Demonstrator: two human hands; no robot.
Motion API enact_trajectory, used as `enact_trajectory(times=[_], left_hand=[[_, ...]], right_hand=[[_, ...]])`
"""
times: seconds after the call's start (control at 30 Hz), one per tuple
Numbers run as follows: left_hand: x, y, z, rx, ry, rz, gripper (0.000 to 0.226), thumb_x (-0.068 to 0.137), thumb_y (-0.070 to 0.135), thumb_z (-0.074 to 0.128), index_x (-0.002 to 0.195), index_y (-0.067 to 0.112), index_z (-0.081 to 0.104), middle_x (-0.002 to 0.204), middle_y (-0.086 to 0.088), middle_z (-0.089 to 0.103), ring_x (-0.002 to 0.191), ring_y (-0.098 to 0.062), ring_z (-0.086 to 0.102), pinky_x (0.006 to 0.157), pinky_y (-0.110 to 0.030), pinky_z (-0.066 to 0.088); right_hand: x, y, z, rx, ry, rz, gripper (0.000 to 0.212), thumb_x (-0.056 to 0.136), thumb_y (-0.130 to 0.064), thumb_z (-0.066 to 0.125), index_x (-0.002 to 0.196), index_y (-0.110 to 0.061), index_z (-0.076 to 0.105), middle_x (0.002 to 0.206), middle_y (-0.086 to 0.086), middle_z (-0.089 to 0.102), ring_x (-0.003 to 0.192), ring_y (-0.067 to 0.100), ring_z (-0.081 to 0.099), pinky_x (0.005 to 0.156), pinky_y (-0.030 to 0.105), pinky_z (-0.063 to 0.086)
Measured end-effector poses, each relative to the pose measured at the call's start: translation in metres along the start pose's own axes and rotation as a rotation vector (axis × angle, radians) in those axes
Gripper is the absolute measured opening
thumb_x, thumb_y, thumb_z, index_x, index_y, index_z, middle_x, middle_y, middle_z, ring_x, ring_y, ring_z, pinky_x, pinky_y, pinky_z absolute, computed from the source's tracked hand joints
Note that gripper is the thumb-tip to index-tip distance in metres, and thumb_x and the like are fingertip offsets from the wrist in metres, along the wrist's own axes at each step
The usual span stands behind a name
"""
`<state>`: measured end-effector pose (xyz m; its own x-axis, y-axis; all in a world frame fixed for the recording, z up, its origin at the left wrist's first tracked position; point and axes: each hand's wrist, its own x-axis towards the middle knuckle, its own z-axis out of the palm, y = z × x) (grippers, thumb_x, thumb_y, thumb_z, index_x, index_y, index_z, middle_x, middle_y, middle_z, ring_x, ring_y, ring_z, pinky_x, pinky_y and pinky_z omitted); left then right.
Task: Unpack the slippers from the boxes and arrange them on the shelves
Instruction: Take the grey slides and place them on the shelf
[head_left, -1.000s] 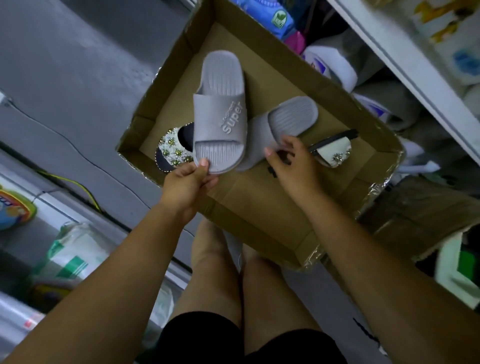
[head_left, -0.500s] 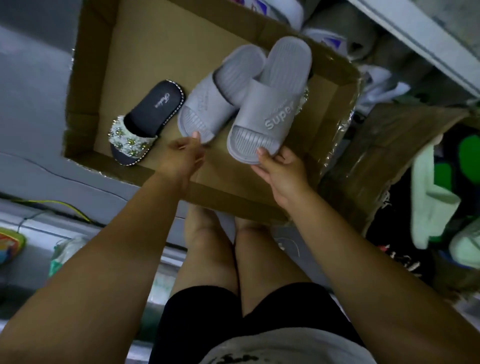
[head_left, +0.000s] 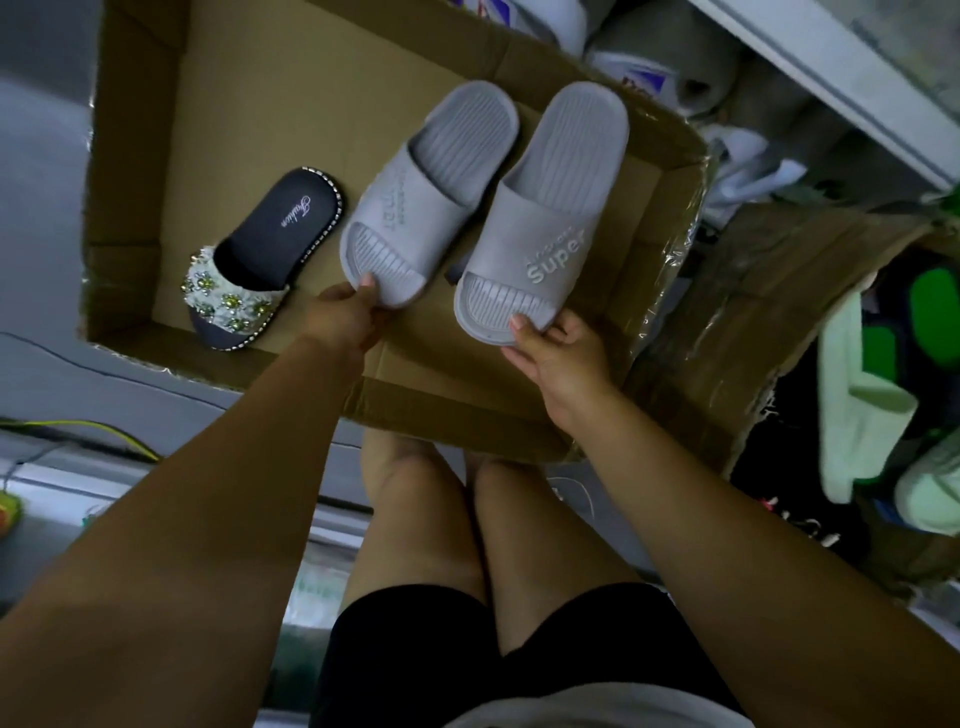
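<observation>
Your left hand: pinches the grey slipper by its toe, above the cardboard box floor.
Your right hand: pinches the "Super" slipper toe; its heel overhangs the box's far rim.
Beaded slipper: box's left floor.

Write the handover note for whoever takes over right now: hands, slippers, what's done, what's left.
Left hand pinches the toe of the grey slipper; right hand pinches the toe of the grey Super slipper.
Both are held side by side over the cardboard box. The black beaded slipper lies on the box floor.
Done: grey pair in hand.
Left: set the pair on the shelf, then unpack the beaded one.
</observation>
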<state>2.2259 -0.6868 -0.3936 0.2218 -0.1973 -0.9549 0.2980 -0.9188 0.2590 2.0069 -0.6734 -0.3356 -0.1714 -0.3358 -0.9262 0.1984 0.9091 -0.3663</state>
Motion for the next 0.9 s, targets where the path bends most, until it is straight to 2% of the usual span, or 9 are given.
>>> enact_trajectory(times=[0.07,0.13,0.23,0.37,0.5,0.63,0.73,0.83,0.9], left_hand=[[-0.009,0.001,-0.002,-0.011,-0.026,-0.006,0.015,0.104,0.030,0.057,0.101,0.016,0.059,0.094,-0.001,0.065,0.079,-0.011,0.061,0.076,-0.027,0.053],[-0.021,0.004,-0.007,-0.031,-0.070,-0.001,0.014,0.104,0.027,0.058,0.095,0.016,0.058,0.093,-0.001,0.066,0.080,-0.011,0.062,0.076,-0.026,0.054],[-0.045,0.012,-0.014,-0.097,-0.174,-0.016,0.016,0.103,0.025,0.058,0.112,0.012,0.060,0.100,-0.002,0.070,0.085,-0.013,0.068,0.073,-0.026,0.058],[-0.096,0.017,-0.023,-0.170,-0.248,-0.025,0.009,0.105,0.018,0.053,0.105,0.013,0.061,0.095,-0.002,0.073,0.079,-0.011,0.073,0.088,-0.031,0.058],[-0.147,0.017,-0.041,-0.224,-0.290,-0.001,0.010,0.104,0.014,0.054,0.111,0.010,0.060,0.112,-0.010,0.070,0.098,-0.019,0.069,0.100,-0.036,0.054],[-0.190,0.027,-0.058,-0.233,-0.307,0.080,0.028,0.097,0.010,0.064,0.124,0.007,0.058,0.115,-0.011,0.071,0.102,-0.023,0.070,0.092,-0.038,0.060],[-0.221,0.038,-0.063,-0.173,-0.342,0.159,0.017,0.096,0.005,0.064,0.111,0.011,0.059,0.112,-0.009,0.072,0.098,-0.023,0.072,0.091,-0.039,0.060],[-0.250,0.047,-0.067,-0.116,-0.440,0.253,0.040,0.088,0.006,0.071,0.125,0.011,0.056,0.125,-0.010,0.071,0.108,-0.025,0.071,0.098,-0.042,0.056],[-0.272,0.054,-0.067,-0.073,-0.478,0.314,0.045,0.084,0.005,0.072,0.125,0.012,0.055,0.133,-0.012,0.066,0.112,-0.026,0.070,0.099,-0.043,0.056]], right_hand=[[-0.004,-0.002,0.003,-0.016,0.004,-0.005,0.041,0.092,-0.008,0.071,0.131,-0.009,0.057,0.127,0.008,0.067,0.115,0.021,0.066,0.099,0.041,0.057],[-0.010,-0.005,0.003,-0.027,0.007,-0.012,0.042,0.092,-0.007,0.071,0.132,-0.008,0.057,0.128,0.009,0.067,0.116,0.022,0.066,0.099,0.041,0.056],[-0.025,-0.014,0.003,-0.061,0.002,-0.016,0.045,0.094,-0.006,0.069,0.136,-0.007,0.055,0.133,0.010,0.064,0.120,0.024,0.064,0.098,0.039,0.056],[-0.060,-0.027,-0.001,-0.052,-0.019,-0.021,0.040,0.096,-0.005,0.066,0.134,-0.005,0.053,0.130,0.010,0.062,0.114,0.022,0.063,0.093,0.034,0.056],[-0.109,-0.038,-0.007,0.007,-0.074,-0.046,0.034,0.097,-0.007,0.065,0.129,-0.010,0.055,0.122,0.005,0.065,0.105,0.016,0.066,0.091,0.033,0.058],[-0.162,-0.043,-0.010,0.110,-0.098,-0.109,0.034,0.096,-0.005,0.065,0.128,-0.013,0.053,0.115,0.001,0.067,0.111,0.019,0.065,0.100,0.042,0.054],[-0.193,-0.038,-0.012,0.178,-0.106,-0.170,0.048,0.094,-0.002,0.067,0.133,-0.023,0.047,0.121,0.003,0.066,0.108,0.017,0.066,0.095,0.042,0.057],[-0.220,-0.036,-0.018,0.279,-0.114,-0.200,0.067,0.092,0.001,0.067,0.144,-0.032,0.038,0.128,0.006,0.063,0.109,0.020,0.066,0.083,0.039,0.060],[-0.236,-0.037,-0.025,0.367,-0.156,-0.239,0.061,0.092,0.003,0.065,0.132,-0.037,0.043,0.132,0.008,0.061,0.114,0.025,0.065,0.086,0.042,0.061]])
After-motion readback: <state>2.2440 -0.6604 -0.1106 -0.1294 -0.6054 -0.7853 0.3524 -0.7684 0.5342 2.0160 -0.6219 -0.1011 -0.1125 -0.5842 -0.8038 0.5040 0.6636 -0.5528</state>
